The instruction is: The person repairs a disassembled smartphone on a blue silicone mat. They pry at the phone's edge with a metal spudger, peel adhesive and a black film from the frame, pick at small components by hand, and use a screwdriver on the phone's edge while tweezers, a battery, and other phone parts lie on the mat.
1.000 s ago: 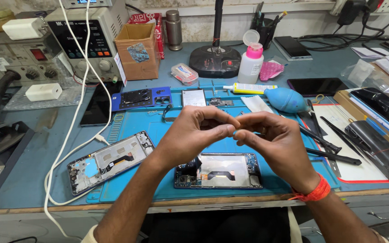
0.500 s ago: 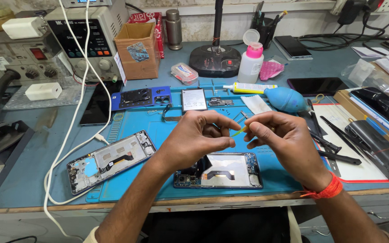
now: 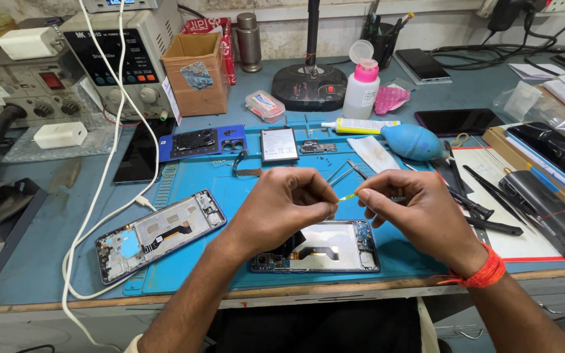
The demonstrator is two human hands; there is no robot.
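Observation:
My left hand point(image 3: 281, 209) and my right hand point(image 3: 414, 214) are raised over the blue work mat point(image 3: 230, 186), fingertips facing each other. Between them stretches a tiny yellow strip point(image 3: 347, 195), pinched at each end by a thumb and forefinger. Directly below lies an opened phone point(image 3: 325, 247) with its back off, partly hidden by my left hand. A second opened phone point(image 3: 158, 234) rests at the mat's left edge. An orange thread band circles my right wrist.
Tweezers and dark tools point(image 3: 475, 196) lie right of my right hand. Behind are a blue air blower point(image 3: 413, 142), a glue tube point(image 3: 359, 125), a pink-capped bottle point(image 3: 361, 88), a battery point(image 3: 278, 144), a blue phone back point(image 3: 202, 142), a cardboard box point(image 3: 195, 72), bench power units point(image 3: 122, 55) and white cables point(image 3: 102, 196).
My hands were touching a second ago; they have drawn apart sideways, and the yellow strip now shows stretched between the fingertips.

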